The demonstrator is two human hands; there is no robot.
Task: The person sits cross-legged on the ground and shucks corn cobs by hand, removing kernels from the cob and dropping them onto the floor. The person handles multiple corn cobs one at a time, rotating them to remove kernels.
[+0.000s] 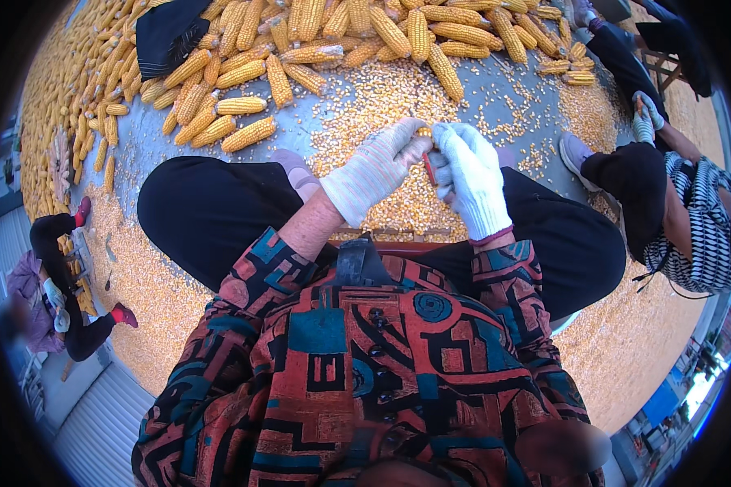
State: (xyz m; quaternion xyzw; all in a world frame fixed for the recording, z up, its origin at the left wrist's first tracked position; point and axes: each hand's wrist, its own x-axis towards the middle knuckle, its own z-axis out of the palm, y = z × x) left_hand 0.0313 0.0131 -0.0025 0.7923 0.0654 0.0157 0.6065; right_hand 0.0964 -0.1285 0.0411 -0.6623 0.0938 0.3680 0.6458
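Observation:
My left hand [374, 172], in a striped white glove, is closed on a small yellow piece of a corn cob [424, 131], most of it hidden by the fingers. Pressed up against it is my right hand [473, 178], also gloved in white, with its fingers curled. A narrow red thing [430, 169] shows at the right hand's fingers; its kind is hard to make out. Loose corn kernels [390, 101] lie on the ground beneath and beyond both hands, between my spread knees.
Whole corn cobs [317, 20] are heaped ahead and to the left, with a dark cloth [169, 40] on them. One gloved person [694, 211] sits close on the right, another [41, 284] farther off on the left. Kernels [150, 268] cover the ground around.

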